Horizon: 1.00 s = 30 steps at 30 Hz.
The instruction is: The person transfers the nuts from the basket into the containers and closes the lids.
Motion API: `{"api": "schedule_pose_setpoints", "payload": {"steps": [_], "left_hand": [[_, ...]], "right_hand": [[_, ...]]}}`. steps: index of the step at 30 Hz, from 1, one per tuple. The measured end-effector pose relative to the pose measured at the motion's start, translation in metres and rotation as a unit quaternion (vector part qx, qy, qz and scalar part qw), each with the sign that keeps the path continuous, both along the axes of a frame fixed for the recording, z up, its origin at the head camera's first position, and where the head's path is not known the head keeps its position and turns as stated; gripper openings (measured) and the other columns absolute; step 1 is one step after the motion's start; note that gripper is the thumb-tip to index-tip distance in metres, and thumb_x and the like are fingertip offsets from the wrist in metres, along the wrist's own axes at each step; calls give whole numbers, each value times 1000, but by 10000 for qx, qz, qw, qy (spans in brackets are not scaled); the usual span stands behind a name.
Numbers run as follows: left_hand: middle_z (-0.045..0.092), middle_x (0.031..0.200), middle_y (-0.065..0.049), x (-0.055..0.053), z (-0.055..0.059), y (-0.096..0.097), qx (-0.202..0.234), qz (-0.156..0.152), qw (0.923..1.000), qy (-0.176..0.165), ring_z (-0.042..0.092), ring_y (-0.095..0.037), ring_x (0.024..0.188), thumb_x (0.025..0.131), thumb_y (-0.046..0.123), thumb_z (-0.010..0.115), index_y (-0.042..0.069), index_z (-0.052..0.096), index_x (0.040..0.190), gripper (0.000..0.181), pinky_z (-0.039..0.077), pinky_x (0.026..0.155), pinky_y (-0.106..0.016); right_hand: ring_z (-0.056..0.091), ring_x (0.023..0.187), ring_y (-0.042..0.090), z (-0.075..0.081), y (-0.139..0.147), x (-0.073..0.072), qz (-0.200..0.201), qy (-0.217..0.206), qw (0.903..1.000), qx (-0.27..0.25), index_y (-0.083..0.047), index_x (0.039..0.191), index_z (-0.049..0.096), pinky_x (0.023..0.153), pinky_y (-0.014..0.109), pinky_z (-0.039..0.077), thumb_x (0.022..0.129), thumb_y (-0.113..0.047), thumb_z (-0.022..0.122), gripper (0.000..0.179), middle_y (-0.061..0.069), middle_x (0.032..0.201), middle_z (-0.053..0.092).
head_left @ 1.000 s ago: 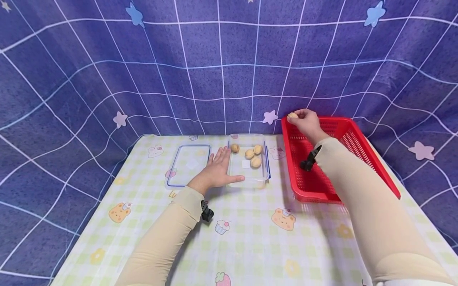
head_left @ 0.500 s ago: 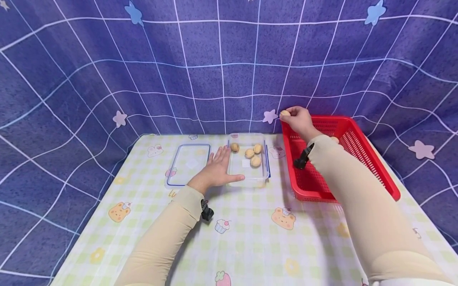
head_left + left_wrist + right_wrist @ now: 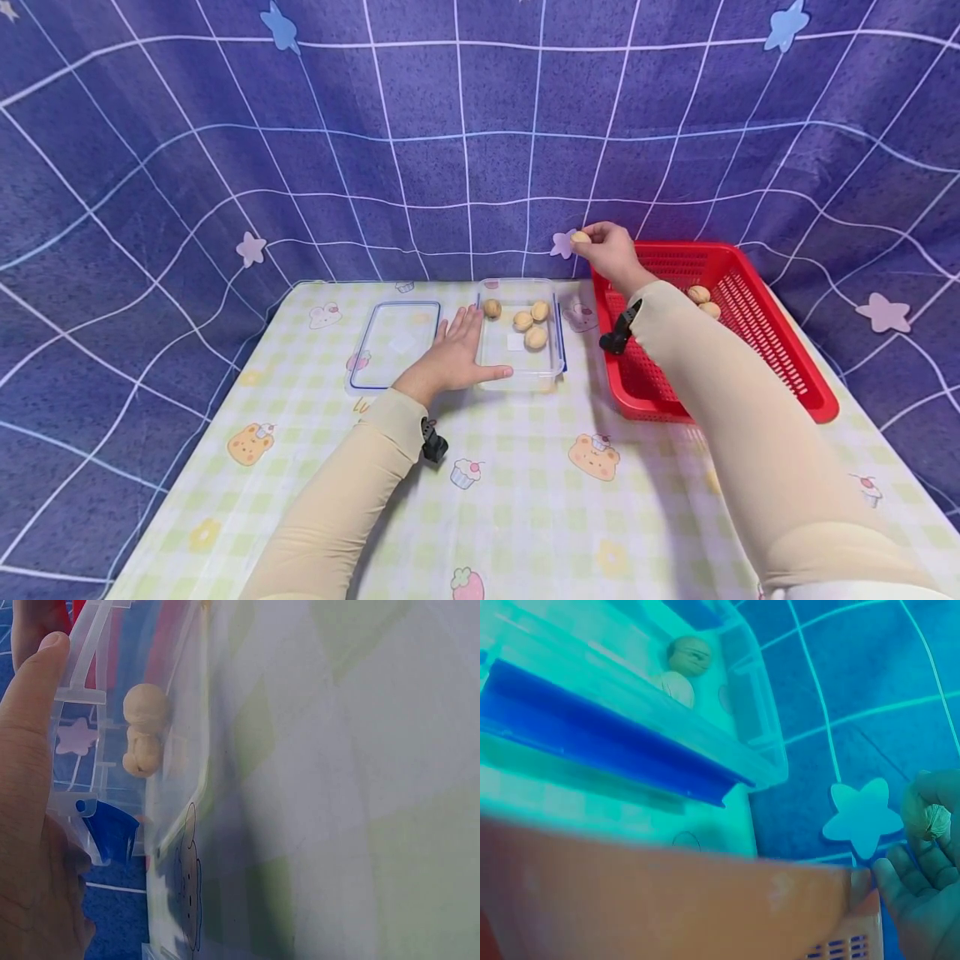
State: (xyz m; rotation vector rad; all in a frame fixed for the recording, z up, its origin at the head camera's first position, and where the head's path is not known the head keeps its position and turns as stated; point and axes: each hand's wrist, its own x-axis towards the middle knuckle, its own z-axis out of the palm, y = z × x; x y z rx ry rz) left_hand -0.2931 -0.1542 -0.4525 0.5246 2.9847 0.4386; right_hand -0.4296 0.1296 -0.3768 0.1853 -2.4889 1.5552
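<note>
My right hand (image 3: pixel 613 254) pinches a walnut (image 3: pixel 581 238) between thumb and fingers, above the far left corner of the red basket (image 3: pixel 617 392). In the right wrist view the same walnut (image 3: pixel 925 816) shows at the right edge. A clear plastic container (image 3: pixel 495 367) stands left of the basket with several walnuts (image 3: pixel 536 338) inside. Against the container's left side rests my left hand (image 3: pixel 452 357), its fingers straight and thumb spread along the near end. The left wrist view shows its thumb (image 3: pixel 34 712) by the container wall and walnuts (image 3: pixel 145 707) through the plastic.
A clear lid (image 3: pixel 365 350) with a blue seal lies left of the container. Walnuts (image 3: pixel 699 294) sit in the basket's far part, partly behind the right forearm. A blue latch flap (image 3: pixel 607 731) hangs along the container's right side. Behind the table rises a blue curtain (image 3: pixel 420 100).
My right hand has moved left with the walnut, past the basket's far left corner. Walnuts in the basket have come into sight behind the forearm. The left hand stays in place.
</note>
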Motion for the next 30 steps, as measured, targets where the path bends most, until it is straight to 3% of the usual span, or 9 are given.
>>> {"api": "schedule_pose_setpoints", "payload": {"steps": [11,21,30], "left_hand": [[0,169,-17,0,-1,1,-24,51,10000,-34,-6,-30,156,82,81,55,2,4,162,123,-7,123,-52],[-3,169,-16,0,2,1,-26,62,9999,-107,-7,-29,156,82,84,53,3,2,162,125,-9,122,-51],[0,169,-17,-1,0,0,54,55,9999,-83,-6,-30,156,84,77,58,2,4,162,121,-8,122,-53]], "right_hand": [[59,86,13,0,-17,6,324,-117,9985,-436,8,114,64,75,23,45,89,-9,75,32,15,103,68],[56,91,13,-4,-28,9,288,-296,9988,-247,5,118,63,76,21,46,89,-14,75,37,12,107,66],[58,92,15,-7,-45,10,432,-299,9985,-174,5,120,62,80,22,47,89,-14,75,39,15,108,67]]}}
